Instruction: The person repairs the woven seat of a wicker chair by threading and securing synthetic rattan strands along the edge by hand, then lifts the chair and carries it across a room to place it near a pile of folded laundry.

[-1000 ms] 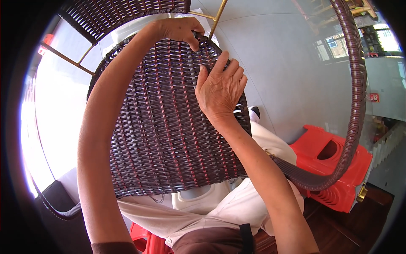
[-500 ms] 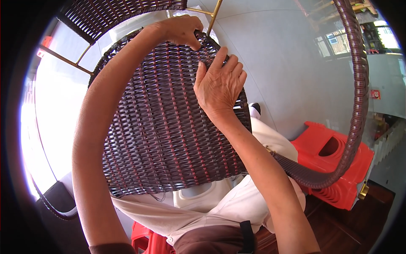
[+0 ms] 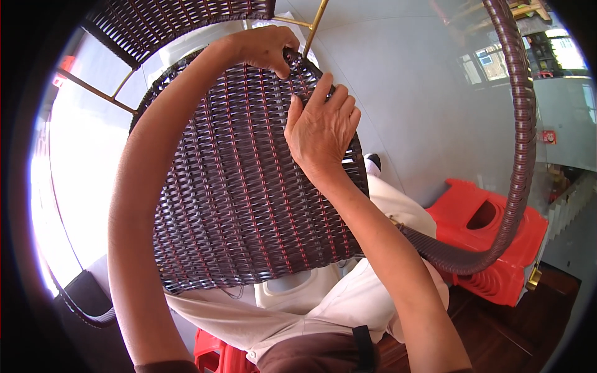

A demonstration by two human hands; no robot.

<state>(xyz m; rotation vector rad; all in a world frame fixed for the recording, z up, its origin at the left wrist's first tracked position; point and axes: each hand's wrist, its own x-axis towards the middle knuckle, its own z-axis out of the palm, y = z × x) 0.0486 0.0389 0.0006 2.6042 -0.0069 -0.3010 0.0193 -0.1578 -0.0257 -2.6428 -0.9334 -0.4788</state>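
A dark brown wicker chair seat (image 3: 249, 168) with reddish strands lies in front of me, its near edge over my thighs. My left hand (image 3: 264, 50) reaches across to its far rim, closed there, with the fingers over the edge and the thumb on the near side. Just to the right, my right hand (image 3: 322, 127) grips the far right rim. Its fingertips go over the edge, while the thumb rests on the weave. Any loose strand between the fingers is too small to make out.
Another woven panel (image 3: 180, 25) and a gold metal leg (image 3: 316, 28) are at the far side. A wrapped brown armrest (image 3: 522, 124) curves along the right. Beyond it stands a red plastic stool (image 3: 491, 230); another red stool (image 3: 217, 351) shows below me.
Both hands keep their places on the rim. The left hand's thumb and fingers have shifted slightly down and toward me; the view has moved a little.
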